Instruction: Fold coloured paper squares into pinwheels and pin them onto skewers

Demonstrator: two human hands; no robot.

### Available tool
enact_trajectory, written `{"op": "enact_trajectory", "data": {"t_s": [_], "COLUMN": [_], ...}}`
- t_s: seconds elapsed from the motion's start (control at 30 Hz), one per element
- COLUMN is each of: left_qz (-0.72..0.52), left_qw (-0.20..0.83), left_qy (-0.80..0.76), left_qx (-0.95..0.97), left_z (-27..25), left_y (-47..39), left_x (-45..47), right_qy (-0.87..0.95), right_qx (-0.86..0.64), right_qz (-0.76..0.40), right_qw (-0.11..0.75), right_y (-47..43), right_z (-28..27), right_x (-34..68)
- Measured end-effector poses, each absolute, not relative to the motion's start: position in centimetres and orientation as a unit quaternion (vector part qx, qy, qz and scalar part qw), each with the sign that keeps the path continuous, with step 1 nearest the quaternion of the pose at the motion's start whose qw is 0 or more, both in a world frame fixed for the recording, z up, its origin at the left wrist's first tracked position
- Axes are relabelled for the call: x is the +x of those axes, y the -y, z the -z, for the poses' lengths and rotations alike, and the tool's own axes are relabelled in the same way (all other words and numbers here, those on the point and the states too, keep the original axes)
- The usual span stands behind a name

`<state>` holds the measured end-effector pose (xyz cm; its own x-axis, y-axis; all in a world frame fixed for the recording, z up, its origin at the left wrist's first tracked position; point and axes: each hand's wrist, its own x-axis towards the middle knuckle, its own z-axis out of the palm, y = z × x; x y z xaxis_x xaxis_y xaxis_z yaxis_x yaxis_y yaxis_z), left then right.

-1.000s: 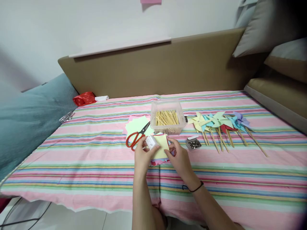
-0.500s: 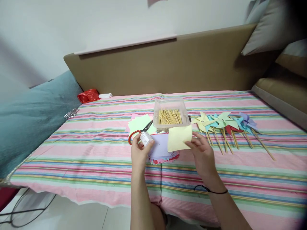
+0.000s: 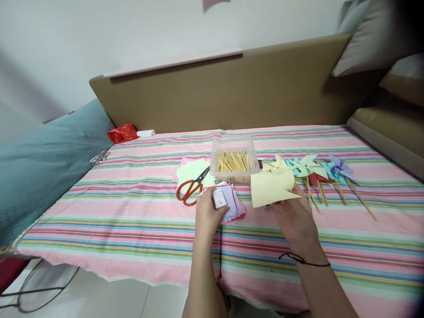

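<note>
My left hand (image 3: 208, 213) has its fingers closed around a small white printed box (image 3: 219, 198), just above a stack of coloured paper squares (image 3: 232, 204). Off to the right, a pale yellow paper sheet (image 3: 270, 187) is pinched in my right hand (image 3: 296, 218). The sheet curves a little, and a slit splits its right side into a pointed flap. Its lower edge hides some of my right fingertips. Red-handled scissors (image 3: 192, 189) lie left of the stack, their blades over a light green paper sheet (image 3: 192, 170).
Behind the stack stands a clear plastic box (image 3: 235, 143) of wooden sticks (image 3: 233, 162). Several paper pinwheels (image 3: 308, 167) lie on the right of the striped cloth (image 3: 132, 221). A red plastic bag (image 3: 122, 133) and metal clips (image 3: 100, 157) sit far left.
My left hand has shifted right with the white box, uncovering the scissors' handles. My right hand has carried the yellow sheet to the right and turned it, so its slit shows.
</note>
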<state>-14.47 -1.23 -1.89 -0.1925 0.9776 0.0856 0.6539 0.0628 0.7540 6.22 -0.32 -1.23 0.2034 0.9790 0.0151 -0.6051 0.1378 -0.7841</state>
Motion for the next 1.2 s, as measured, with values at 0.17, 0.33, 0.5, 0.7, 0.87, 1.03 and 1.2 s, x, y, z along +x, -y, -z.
{"op": "enact_trajectory", "data": {"t_s": [0.17, 0.33, 0.5, 0.7, 0.87, 1.03, 1.2], "left_qz": [-0.402, -0.423, -0.434, -0.379, -0.519, -0.611, -0.546], "left_qw": [0.234, 0.228, 0.208, 0.146, 0.071, 0.373, 0.692], "left_qy": [-0.674, -0.660, -0.667, -0.708, -0.668, -0.526, -0.360], "left_qx": [0.573, 0.577, 0.568, 0.577, 0.529, 0.460, 0.306], "left_z": [2.7, 2.6, 2.7, 2.4, 0.0, -2.2, -3.0], "left_y": [0.9, 1.1, 1.1, 1.1, 1.9, 2.6, 1.5], "left_x": [-14.4, -14.3, -14.3, -13.9, -11.9, -7.9, -4.8], "right_qy": [0.277, 0.275, 0.280, 0.288, 0.299, 0.422, 0.548], "right_qx": [-0.324, -0.318, -0.320, -0.339, -0.361, -0.385, -0.448], "right_qz": [-0.584, -0.594, -0.599, -0.627, -0.605, -0.438, -0.228], "right_qw": [0.691, 0.685, 0.678, 0.639, 0.644, 0.694, 0.669], "right_y": [0.4, 0.7, 0.9, 1.5, 1.7, 1.3, 1.7], "right_z": [1.3, 1.2, 1.3, 1.3, 2.1, 2.4, 1.6], "right_x": [6.4, 6.7, 7.1, 8.4, 9.1, 9.6, 10.4]}}
